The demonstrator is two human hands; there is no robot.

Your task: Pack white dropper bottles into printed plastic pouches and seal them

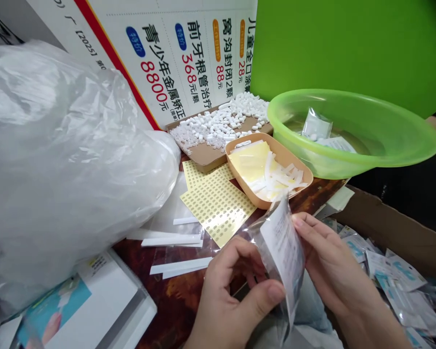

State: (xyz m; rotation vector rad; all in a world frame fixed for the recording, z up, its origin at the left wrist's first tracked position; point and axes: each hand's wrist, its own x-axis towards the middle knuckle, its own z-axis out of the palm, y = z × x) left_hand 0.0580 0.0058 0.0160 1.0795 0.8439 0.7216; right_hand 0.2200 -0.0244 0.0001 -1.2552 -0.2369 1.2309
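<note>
Between my two hands stands a clear plastic packet point(281, 247) with a printed white sheet inside, tilted and seen at an angle. My left hand point(236, 291) pinches its left side, with the thumb in front and the fingers curled. At the right edge, my right hand point(323, 257) grips the packet near its upper part; some of its fingers are hidden behind it. Just beyond the packet sits an orange tray point(245, 189) of white paper strips and yellow sheets. Sticker sheets point(221, 208) with rows of small dots lie left of the tray.
White and clear small pieces fill a cardboard tray point(203, 157) at the back. A green basin point(370, 162) holds packets. Packets point(392, 271) fill a box at right. A big plastic bag point(65, 160), printed cards point(90, 300) and clear bags point(170, 240) lie left.
</note>
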